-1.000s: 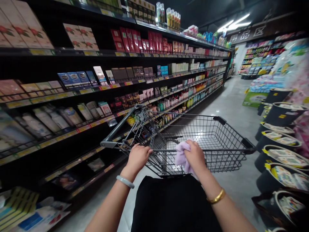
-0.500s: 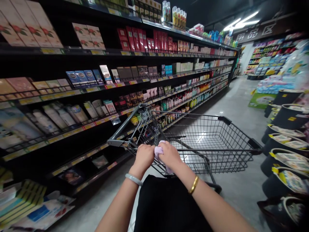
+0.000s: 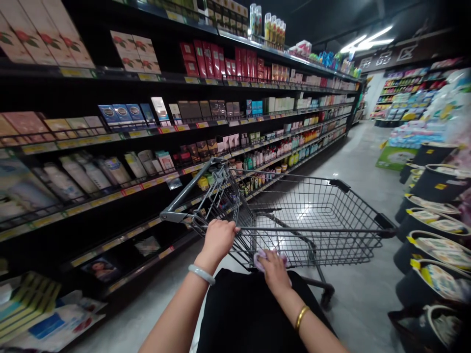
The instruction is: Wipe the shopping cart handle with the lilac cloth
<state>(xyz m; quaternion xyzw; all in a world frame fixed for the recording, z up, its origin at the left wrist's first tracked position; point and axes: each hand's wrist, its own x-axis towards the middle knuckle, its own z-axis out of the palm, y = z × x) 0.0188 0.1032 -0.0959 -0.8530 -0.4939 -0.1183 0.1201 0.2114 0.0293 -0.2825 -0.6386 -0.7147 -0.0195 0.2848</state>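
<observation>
Head view: store aisle, cart [image 3: 305, 229] standing sideways in front of the person.
Left hand [image 3: 220, 240]: on the cart's near top rail, toward the handle [image 3: 191, 189] end; fingers close together, curled over the rail.
Right hand [image 3: 275, 273]: low at the near side mesh, below rail height; fingers bent over the cloth [image 3: 259, 260], holding it bunched; thumb hidden, so cannot tell if it pinches.
Cloth: under the right hand, edges poking out, at the mesh's lower edge; exact contact with the wires hidden.
Progress: work looks underway, cloth at the near side. Done vs left: cannot tell, wires look alike all over. Far side, front end and handle have no hand on them.
Cart material: thin dark wire in a grid, likely metal; basket long, corners rounded; dark blocky caps at the front corners; handle a smooth grey bar.
Cloth material: pale purple, soft, crumpled; looks like fabric.
Bangles: left wrist pale and smooth [image 3: 201, 274], right wrist gold and shiny [image 3: 302, 317].
Shelves [image 3: 143, 184]: dark, long, with boxes and bottles.
Buckets [image 3: 437, 186]: dark, round, lined up along the right side.
Floor [image 3: 349, 157]: grey, glossy, reflecting lights.
</observation>
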